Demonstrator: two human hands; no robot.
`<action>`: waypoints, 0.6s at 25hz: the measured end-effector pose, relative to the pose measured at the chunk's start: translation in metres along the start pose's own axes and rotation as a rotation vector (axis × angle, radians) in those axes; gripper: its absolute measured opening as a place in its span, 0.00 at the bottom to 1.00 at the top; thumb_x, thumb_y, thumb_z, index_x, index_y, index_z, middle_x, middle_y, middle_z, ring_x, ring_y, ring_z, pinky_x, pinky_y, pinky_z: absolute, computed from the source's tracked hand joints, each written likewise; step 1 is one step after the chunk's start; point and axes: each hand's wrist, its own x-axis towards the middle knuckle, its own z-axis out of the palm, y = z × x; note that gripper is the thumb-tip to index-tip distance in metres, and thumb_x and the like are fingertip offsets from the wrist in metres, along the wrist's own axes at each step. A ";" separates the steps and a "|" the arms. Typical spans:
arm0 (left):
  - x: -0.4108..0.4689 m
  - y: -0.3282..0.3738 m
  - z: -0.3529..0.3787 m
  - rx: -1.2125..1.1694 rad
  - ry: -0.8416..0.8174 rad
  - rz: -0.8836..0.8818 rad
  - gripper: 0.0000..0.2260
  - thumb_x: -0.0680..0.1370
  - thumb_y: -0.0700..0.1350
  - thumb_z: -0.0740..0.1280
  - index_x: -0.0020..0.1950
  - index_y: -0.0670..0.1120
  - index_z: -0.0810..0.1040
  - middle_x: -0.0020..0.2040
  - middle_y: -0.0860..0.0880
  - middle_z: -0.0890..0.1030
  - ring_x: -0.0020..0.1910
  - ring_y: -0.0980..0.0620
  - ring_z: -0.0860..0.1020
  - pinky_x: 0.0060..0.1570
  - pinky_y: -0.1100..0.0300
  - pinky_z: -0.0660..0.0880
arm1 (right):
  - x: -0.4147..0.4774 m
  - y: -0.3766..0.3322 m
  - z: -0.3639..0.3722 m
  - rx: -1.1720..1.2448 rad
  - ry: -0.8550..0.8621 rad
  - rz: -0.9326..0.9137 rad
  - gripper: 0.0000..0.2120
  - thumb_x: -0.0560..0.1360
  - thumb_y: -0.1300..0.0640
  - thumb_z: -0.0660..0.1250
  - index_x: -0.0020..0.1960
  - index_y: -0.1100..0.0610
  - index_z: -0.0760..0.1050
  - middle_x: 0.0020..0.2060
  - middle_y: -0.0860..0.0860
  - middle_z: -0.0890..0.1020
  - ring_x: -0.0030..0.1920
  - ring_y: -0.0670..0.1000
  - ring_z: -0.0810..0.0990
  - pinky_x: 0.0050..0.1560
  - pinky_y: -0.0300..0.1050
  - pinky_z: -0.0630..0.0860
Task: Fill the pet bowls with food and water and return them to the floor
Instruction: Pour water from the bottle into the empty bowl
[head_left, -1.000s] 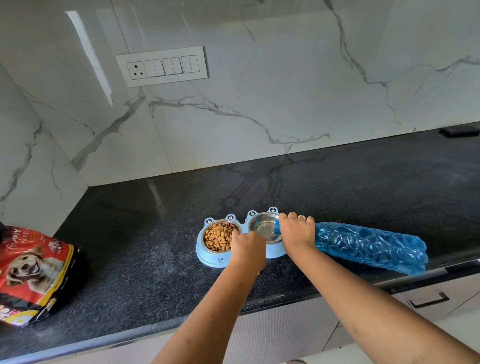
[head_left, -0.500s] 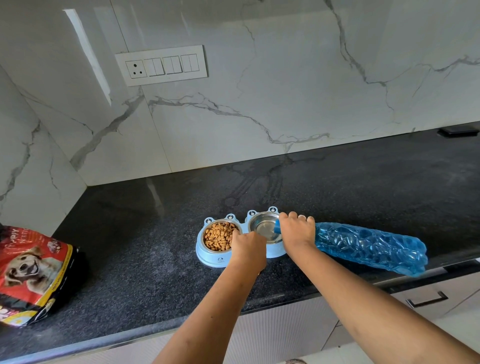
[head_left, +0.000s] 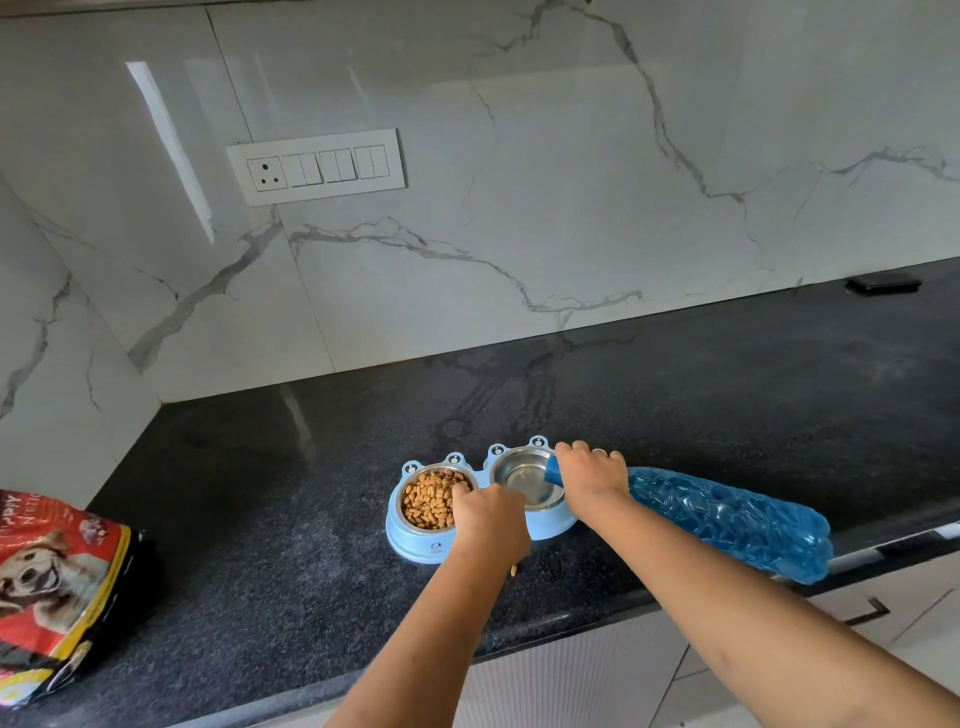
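Double pet bowl on the counter: left hand grasps its front edge to steady it; right hand grips the tilted blue bottle, mouth over the steel water bowl beside the kibble.

The single head-worn camera looked forward and steeply down from standing height at the black countertop and marble wall, close enough to frame both forearms.

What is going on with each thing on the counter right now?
Left bowl: full of kibble.
Right bowl: steel, looks nearly empty.
Blue bottle: tipped on its side, neck over right bowl.
Right hand: gripping bottle neck.
Left hand: steadying the feeder.
Food bag: lying at counter's left.
Stray kibble: on counter.
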 end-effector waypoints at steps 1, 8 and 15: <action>0.003 -0.001 -0.003 -0.018 -0.018 -0.012 0.13 0.78 0.49 0.63 0.62 0.50 0.75 0.56 0.49 0.80 0.56 0.47 0.78 0.61 0.50 0.65 | 0.003 0.001 -0.003 0.021 -0.004 0.001 0.20 0.75 0.63 0.67 0.65 0.54 0.68 0.62 0.53 0.75 0.63 0.56 0.75 0.61 0.52 0.68; 0.037 -0.008 -0.046 -0.349 0.163 -0.148 0.14 0.76 0.45 0.61 0.61 0.49 0.76 0.70 0.49 0.71 0.65 0.45 0.70 0.60 0.48 0.67 | 0.045 0.011 -0.081 0.265 0.165 0.023 0.25 0.75 0.59 0.67 0.69 0.54 0.65 0.65 0.54 0.74 0.64 0.58 0.75 0.59 0.53 0.70; 0.119 -0.017 -0.107 -0.507 0.354 -0.126 0.18 0.76 0.49 0.63 0.66 0.51 0.75 0.72 0.50 0.68 0.68 0.45 0.68 0.61 0.48 0.71 | 0.145 0.039 -0.145 0.577 0.394 0.012 0.27 0.69 0.48 0.72 0.65 0.54 0.68 0.59 0.54 0.76 0.59 0.59 0.75 0.49 0.50 0.72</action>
